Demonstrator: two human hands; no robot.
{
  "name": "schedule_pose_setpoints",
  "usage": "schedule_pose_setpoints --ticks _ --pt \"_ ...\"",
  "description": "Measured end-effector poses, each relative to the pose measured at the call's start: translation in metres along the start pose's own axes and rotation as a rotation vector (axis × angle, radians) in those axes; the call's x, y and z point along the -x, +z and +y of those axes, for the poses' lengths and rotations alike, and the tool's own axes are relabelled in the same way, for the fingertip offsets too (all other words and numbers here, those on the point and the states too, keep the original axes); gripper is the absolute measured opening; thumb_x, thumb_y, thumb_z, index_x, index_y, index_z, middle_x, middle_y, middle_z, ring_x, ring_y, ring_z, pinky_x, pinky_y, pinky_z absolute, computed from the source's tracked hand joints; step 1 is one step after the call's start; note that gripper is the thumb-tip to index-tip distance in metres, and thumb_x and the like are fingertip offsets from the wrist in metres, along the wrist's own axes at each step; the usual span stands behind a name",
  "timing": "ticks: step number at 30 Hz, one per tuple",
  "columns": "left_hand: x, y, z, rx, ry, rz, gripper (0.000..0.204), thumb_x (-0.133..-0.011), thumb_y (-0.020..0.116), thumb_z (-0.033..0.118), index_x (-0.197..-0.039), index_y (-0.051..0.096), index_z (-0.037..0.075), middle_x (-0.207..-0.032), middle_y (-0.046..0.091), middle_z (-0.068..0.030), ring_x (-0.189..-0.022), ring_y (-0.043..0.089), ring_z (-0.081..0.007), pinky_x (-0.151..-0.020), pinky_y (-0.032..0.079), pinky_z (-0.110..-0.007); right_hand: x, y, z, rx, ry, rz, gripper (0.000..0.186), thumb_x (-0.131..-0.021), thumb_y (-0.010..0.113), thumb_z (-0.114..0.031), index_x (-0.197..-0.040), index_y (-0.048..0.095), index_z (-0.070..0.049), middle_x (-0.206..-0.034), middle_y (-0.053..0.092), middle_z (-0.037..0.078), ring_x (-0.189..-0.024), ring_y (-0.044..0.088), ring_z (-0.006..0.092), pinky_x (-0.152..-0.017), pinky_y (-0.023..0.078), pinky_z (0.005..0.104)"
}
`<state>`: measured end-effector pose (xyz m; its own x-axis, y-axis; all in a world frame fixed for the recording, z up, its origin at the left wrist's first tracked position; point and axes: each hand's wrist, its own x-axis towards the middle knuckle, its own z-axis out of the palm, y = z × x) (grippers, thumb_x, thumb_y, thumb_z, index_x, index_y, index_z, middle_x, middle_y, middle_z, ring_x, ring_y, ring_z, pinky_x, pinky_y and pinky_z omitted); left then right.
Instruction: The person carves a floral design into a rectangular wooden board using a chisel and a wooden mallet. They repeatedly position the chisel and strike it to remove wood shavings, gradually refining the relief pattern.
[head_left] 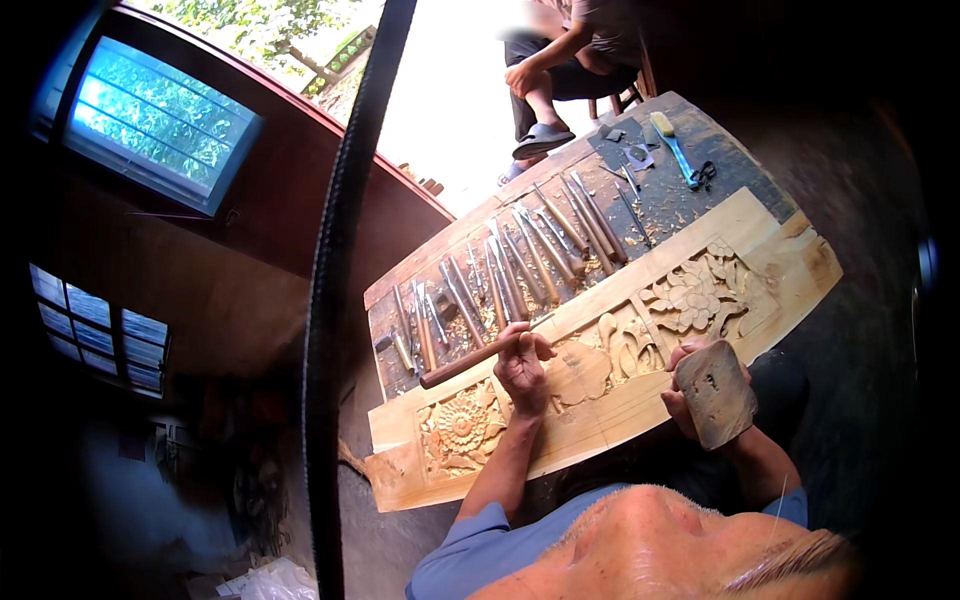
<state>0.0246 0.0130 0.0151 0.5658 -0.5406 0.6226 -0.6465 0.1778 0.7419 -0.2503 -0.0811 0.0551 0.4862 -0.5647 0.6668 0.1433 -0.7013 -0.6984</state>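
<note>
A long pale wooden board (600, 440) lies along the near side of the workbench, with flowers and leaves carved in relief. My left hand (523, 372), above the board's middle, is closed on a carving chisel (465, 362), whose brown wooden handle points out to the left. The chisel's blade is hidden by my fingers. In my right hand (683, 395), at the board's near edge, is a wooden mallet (716, 394); its worn, blocky head faces up. Between the hands lies a partly carved patch (583, 372) of the board.
Several carving chisels (530, 255) lie in a row on the workbench (730, 150) among wood shavings. A blue-handled brush (676, 150) rests at the far right. Beyond the bench a person (570, 60) sits on a stool. A dark strap (340, 250) crosses the view at left.
</note>
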Motion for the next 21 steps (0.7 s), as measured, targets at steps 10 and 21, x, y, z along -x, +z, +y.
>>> schedule_pose_setpoints --ticks 10,21 --pt "0.01 0.003 -0.001 0.183 -0.254 0.005 0.017 -0.112 0.05 0.016 -0.119 0.058 0.003 -0.072 0.066 -0.0061 -0.061 0.061 -0.012 -0.06 0.05 -0.025 -0.037 0.004 -0.058 0.422 -0.247 -0.06 0.036 -0.081 0.083 -0.023 -0.109 0.071 -0.004 -0.101 0.073 0.009 -0.083 0.072 0.0233 -0.067 0.051 0.0346" --pt "0.012 0.013 -0.004 0.182 -0.262 -0.028 0.017 -0.112 0.052 0.016 -0.119 0.059 0.003 -0.072 0.065 -0.0048 -0.06 0.06 -0.0105 -0.058 0.05 -0.025 -0.003 0.015 -0.014 0.132 -0.209 0.027 0.044 -0.076 0.087 -0.025 -0.108 0.066 -0.002 -0.086 0.075 0.01 -0.07 0.074 0.0251 -0.061 0.056 0.0329"
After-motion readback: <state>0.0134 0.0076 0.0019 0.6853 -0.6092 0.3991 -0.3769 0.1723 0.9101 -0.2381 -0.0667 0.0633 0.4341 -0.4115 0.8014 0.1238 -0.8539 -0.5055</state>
